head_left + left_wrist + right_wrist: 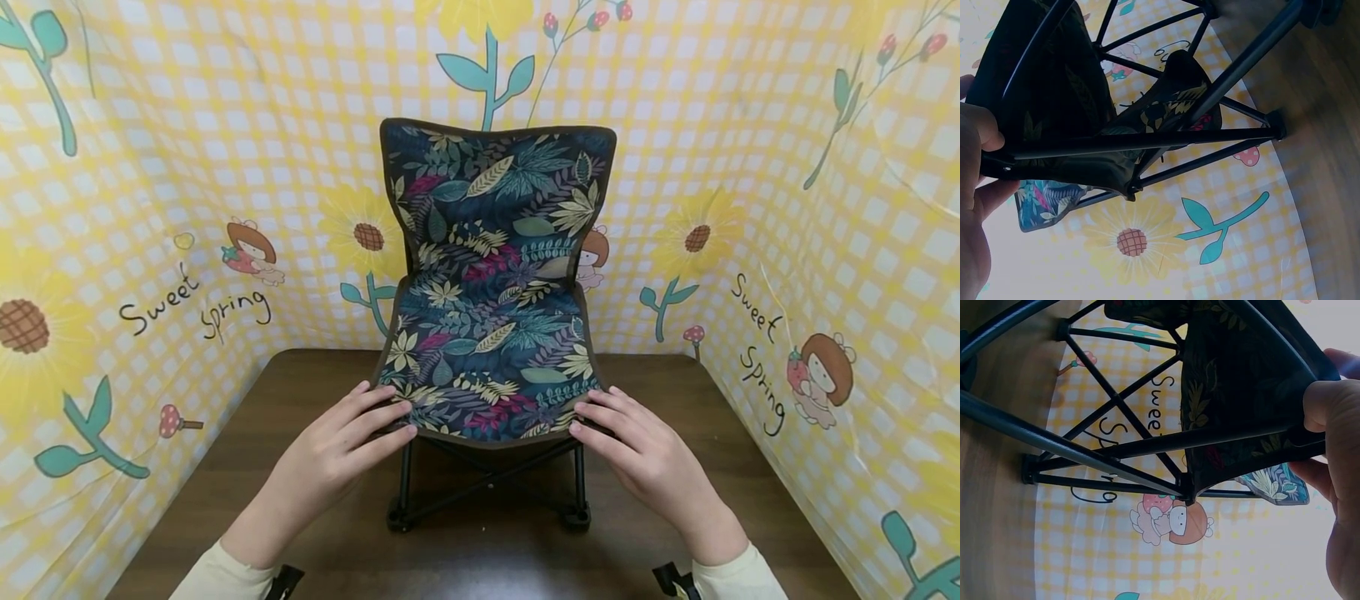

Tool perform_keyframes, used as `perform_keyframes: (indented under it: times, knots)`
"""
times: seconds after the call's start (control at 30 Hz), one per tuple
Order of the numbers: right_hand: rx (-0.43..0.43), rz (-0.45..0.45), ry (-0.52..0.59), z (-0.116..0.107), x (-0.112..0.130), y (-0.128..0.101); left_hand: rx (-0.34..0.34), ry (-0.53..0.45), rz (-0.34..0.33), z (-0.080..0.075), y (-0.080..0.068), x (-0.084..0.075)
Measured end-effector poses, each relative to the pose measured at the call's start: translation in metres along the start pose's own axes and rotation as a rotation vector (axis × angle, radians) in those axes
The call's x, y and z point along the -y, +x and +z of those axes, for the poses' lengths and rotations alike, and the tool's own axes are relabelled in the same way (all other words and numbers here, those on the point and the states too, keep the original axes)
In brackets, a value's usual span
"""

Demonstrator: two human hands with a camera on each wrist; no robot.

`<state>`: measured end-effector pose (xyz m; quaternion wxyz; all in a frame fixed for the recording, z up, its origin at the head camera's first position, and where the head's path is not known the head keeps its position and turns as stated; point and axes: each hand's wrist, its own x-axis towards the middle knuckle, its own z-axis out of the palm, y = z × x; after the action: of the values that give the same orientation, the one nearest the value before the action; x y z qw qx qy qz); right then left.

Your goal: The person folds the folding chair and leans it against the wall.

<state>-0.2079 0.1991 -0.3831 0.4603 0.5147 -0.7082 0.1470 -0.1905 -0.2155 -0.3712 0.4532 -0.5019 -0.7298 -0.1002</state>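
Observation:
A small folding chair (491, 350) with a dark leaf-print fabric seat stands unfolded and upright on the brown table (315, 533). At the seat's front left corner, my left hand (333, 450) grips the edge, fingers on top. My right hand (652, 450) holds the front right corner in much the same way. The left wrist view shows the left thumb (988, 128) curled at the corner, beside the black frame tubes (1147, 140). In the right wrist view, the right thumb (1319, 409) bends against the opposite corner. Parts of both hands' fingers are hidden by the seat.
Yellow checked cloth (300, 108) printed with sunflowers and "Sweet Spring" lettering surrounds the table at the back and both sides. Crossed black legs (491, 483) under the seat end in plastic feet (576, 518) on the tabletop.

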Motion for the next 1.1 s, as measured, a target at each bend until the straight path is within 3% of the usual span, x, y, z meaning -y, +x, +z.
perform_keyframes:
  times: [1.1]
  knots:
    - [-0.009,-0.021,-0.010,-0.0026,-0.0020,0.0090,0.004,0.004,0.002,-0.0003,0.0065,0.0006]
